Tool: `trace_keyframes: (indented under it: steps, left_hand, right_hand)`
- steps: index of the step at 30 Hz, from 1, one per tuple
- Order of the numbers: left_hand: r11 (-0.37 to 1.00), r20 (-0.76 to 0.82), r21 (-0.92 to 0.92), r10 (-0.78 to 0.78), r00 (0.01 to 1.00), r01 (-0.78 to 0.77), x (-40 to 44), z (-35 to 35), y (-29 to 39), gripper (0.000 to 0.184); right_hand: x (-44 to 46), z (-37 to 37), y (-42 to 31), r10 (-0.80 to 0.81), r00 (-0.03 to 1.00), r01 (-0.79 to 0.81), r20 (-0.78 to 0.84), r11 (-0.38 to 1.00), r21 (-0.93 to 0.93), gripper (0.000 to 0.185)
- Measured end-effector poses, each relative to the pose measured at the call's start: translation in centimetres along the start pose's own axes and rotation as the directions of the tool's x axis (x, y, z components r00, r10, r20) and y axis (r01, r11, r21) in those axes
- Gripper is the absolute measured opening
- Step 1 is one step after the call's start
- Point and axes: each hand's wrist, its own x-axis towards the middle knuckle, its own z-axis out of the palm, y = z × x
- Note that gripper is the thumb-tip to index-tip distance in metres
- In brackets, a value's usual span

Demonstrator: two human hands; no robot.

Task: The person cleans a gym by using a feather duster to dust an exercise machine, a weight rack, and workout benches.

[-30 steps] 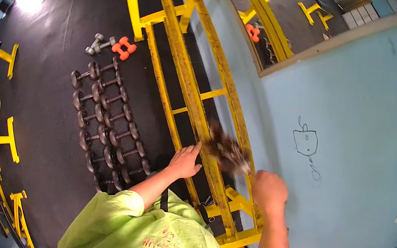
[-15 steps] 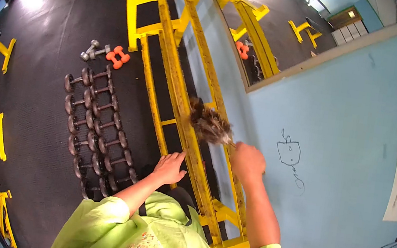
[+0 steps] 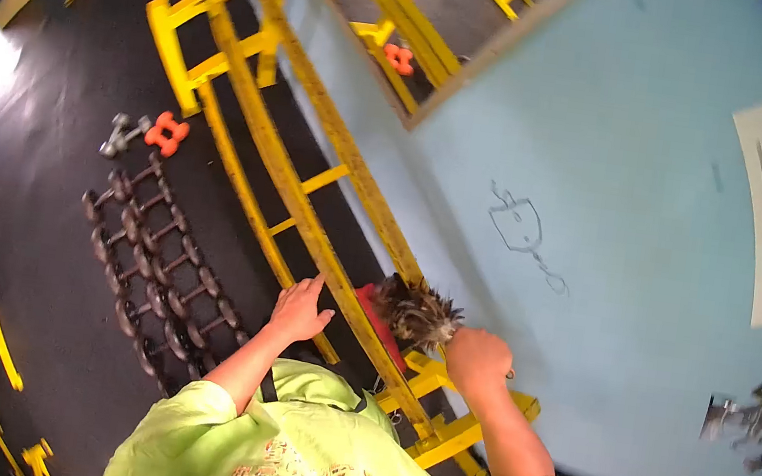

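Duster (image 3: 414, 314) over yellow rack (image 3: 287, 182), beside blue wall (image 3: 623, 299), above black floor (image 3: 34, 241).

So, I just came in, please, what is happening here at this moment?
A person in a lime-green shirt is at a long yellow metal rack beside a light blue wall. The right hand holds a brown feather duster, its feathers near the wall-side rail. The left hand is at the rack's other rails, with no tool in it. Dark dumbbells lie in rows on the floor.
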Motion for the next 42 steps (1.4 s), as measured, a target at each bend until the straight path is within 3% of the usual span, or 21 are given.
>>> trace_keyframes:
  steps: [1,4,7,8,11,17,19,21,23,26,31,33,34,39,42]
  left_hand:
    - [0.999,0.037,0.032,0.027,0.999,-0.028,0.5,0.7,0.4,0.074]
    - [0.973,0.175,0.104,0.187,0.967,-0.207,2.0,3.3,2.9,0.076]
    - [0.924,0.299,0.136,0.304,0.904,-0.356,3.1,5.8,5.2,0.078]
    - [0.912,0.33,0.128,0.331,0.884,-0.389,3.3,6.3,5.8,0.079]
    - [0.875,0.39,0.125,0.389,0.834,-0.467,3.5,9.5,5.9,0.078]
    - [0.79,0.551,0.098,0.463,0.694,-0.605,1.9,12.2,8.2,0.078]
    - [0.785,0.574,0.109,0.451,0.683,-0.61,1.6,11.8,8.8,0.077]
    - [0.79,0.58,0.133,0.427,0.693,-0.599,1.5,11.5,8.6,0.077]
    - [0.788,0.558,0.05,0.488,0.671,-0.614,1.9,11.6,7.1,0.075]
    - [0.812,0.486,0.071,0.479,0.731,-0.58,1.9,9.9,6.8,0.074]
    - [0.923,0.348,0.111,0.31,0.885,-0.368,2.9,5.2,4.9,0.077]
    - [0.95,0.244,0.089,0.27,0.932,-0.298,2.6,4.2,4.2,0.079]
    - [0.958,0.15,0.092,0.256,0.955,-0.272,2.6,3.3,3.6,0.083]
    - [0.995,-0.129,0.081,0.073,0.989,-0.063,3.6,-2.6,1.5,0.089]
    - [0.999,-0.231,0.035,0.031,0.972,-0.023,4.5,-4.8,-1.1,0.089]
  right_hand:
    - [-0.7,1.1,0.8,0.049,0.999,-0.049,0.018,0.998,0.029,0.022]
    - [-3.5,4.0,1.8,0.069,0.99,-0.041,-0.126,0.976,0.213,0.027]
    - [-7.2,7.4,4.0,0.223,0.974,-0.203,-0.039,0.935,0.29,0.023]
    - [-8.4,9.7,5.9,0.269,0.961,-0.274,0.062,0.91,0.312,0.023]
    - [-12.6,13.3,9.3,0.481,0.845,-0.531,0.234,0.805,0.264,0.029]
    - [-17.3,14.0,9.2,0.564,0.772,-0.635,0.293,0.671,0.382,0.037]
    - [-18.8,16.0,9.9,0.618,0.722,-0.691,0.311,0.654,0.308,0.036]
    - [-19.4,16.3,9.9,0.711,0.602,-0.799,0.363,0.547,0.252,0.032]
    - [-19.6,14.4,8.7,0.651,0.647,-0.754,0.398,0.625,0.203,0.031]
    - [-19.6,10.4,7.1,0.59,0.754,-0.657,0.29,0.685,0.315,0.024]
    - [-15.7,5.7,6.0,0.477,0.872,-0.466,0.114,0.733,0.495,0.021]
    - [-13.9,3.7,5.9,0.425,0.905,-0.362,0.027,0.734,0.576,0.018]
    - [-12.5,3.9,6.0,0.337,0.927,-0.165,-0.165,0.762,0.626,0.016]
    - [-3.8,-2.1,1.6,0.047,0.928,0.151,-0.369,0.858,0.491,0.019]
    - [1.3,-6.3,-3.1,-0.035,0.946,0.176,-0.322,0.89,0.42,0.022]
